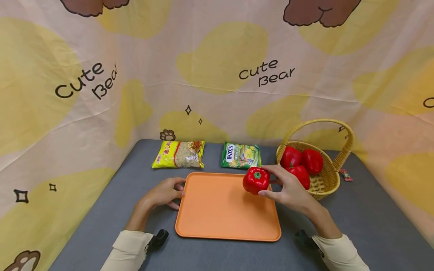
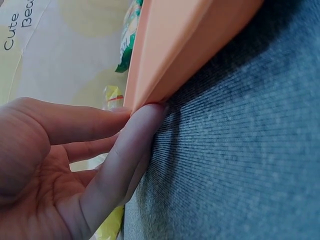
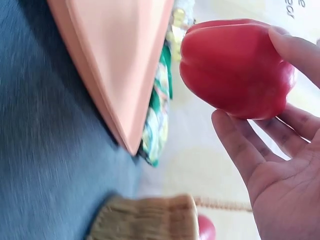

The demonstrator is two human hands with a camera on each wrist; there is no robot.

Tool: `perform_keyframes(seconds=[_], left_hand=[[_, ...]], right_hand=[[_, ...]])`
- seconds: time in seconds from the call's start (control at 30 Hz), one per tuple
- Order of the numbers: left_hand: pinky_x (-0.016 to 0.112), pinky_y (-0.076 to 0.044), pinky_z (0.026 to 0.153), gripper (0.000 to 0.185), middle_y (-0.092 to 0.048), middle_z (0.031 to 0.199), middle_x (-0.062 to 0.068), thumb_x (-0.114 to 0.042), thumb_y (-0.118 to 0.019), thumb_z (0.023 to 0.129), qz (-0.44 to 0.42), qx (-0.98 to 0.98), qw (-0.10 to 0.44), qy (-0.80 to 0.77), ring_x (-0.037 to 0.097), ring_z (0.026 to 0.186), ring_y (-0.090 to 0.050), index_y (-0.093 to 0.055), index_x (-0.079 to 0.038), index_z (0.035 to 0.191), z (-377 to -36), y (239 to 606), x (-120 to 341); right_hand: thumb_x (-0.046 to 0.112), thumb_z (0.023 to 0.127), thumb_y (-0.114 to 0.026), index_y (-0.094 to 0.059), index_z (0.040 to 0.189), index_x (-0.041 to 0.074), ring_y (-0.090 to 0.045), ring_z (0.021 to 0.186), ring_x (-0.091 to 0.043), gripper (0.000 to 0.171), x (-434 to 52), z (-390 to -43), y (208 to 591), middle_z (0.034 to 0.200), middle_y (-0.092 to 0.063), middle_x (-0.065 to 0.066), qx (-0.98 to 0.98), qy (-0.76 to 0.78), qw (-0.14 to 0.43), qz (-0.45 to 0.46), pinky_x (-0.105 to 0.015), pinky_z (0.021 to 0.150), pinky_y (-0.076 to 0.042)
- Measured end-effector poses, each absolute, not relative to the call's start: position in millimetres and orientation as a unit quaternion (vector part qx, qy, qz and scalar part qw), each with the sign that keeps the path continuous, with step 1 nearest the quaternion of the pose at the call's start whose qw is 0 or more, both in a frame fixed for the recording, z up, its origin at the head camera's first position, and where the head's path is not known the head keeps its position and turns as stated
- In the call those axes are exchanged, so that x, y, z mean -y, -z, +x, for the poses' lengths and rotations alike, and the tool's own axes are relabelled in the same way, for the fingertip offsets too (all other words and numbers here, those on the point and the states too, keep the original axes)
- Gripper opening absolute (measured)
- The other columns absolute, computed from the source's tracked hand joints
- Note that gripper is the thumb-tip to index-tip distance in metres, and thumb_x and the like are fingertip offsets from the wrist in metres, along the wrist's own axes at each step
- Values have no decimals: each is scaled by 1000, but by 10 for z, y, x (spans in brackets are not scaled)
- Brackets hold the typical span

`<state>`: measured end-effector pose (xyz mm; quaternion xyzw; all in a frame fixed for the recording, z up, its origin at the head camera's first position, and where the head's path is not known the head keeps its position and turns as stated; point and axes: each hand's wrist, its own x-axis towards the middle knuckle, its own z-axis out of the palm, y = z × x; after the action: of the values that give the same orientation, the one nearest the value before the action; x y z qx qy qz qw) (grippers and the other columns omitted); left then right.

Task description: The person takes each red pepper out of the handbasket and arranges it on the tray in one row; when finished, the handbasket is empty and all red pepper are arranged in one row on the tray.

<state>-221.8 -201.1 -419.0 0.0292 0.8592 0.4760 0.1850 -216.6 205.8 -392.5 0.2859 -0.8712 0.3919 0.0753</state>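
Observation:
A glossy red bell pepper [image 1: 255, 181] with a green stem end is held by my right hand [image 1: 293, 190], thumb on one side and fingers on the other. It hangs above the right part of an orange tray [image 1: 227, 210]; the right wrist view shows the pepper [image 3: 235, 70] apart from the tray. At the tray's left edge, my left hand [image 1: 164, 194] pinches the rim between thumb and finger, as the left wrist view shows on the tray corner [image 2: 165, 55]. The tray's surface bears nothing else.
A yellow wicker basket [image 1: 327, 184] with several red peppers [image 1: 312, 161] stands at the right. Behind the tray lie a yellow pasta bag [image 1: 178, 154] and a green FOX'S candy bag [image 1: 241, 155]. A small red-and-green wrapper [image 1: 346, 175] lies beside the basket.

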Motion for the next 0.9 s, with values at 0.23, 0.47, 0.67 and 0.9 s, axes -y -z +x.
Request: perform_keyframes(seconds=[0.23,0.47,0.67,0.9], left_hand=[[37,-60,58,55,-57,107,15,-1,-60,91,29,-857,184,-481,20,81,-64,-43,-1,143,-2218,4185,1995],[37,-60,58,55,-57,107,15,-2,-60,91,29,-857,186,-479,20,82,-63,-43,0,143,-2203,4185,2001],[37,-61,59,54,-57,107,14,-2,-60,91,24,-857,185,-480,20,81,-63,-44,-2,143,-2212,4194,2000],[36,-61,58,53,-56,106,15,-2,-60,91,28,-859,182,-477,20,81,-64,-43,0,142,-2208,4198,1997]], right_hand=[[34,76,-83,-50,138,15,-55,116,-16,73,-1794,-2210,4041,132,-52,6,853,-415,38,314,-41,90,-56],[31,77,-82,-48,139,15,-52,120,-17,72,-1566,-2202,4056,134,-50,5,850,-402,14,340,-43,90,-56],[34,79,-81,-48,139,19,-50,119,-14,71,-1411,-2194,4055,132,-48,8,852,-391,9,348,-41,90,-56],[38,80,-79,-46,143,21,-47,123,-14,73,-1228,-2214,4041,137,-44,10,860,-382,-11,337,-40,91,-56]])
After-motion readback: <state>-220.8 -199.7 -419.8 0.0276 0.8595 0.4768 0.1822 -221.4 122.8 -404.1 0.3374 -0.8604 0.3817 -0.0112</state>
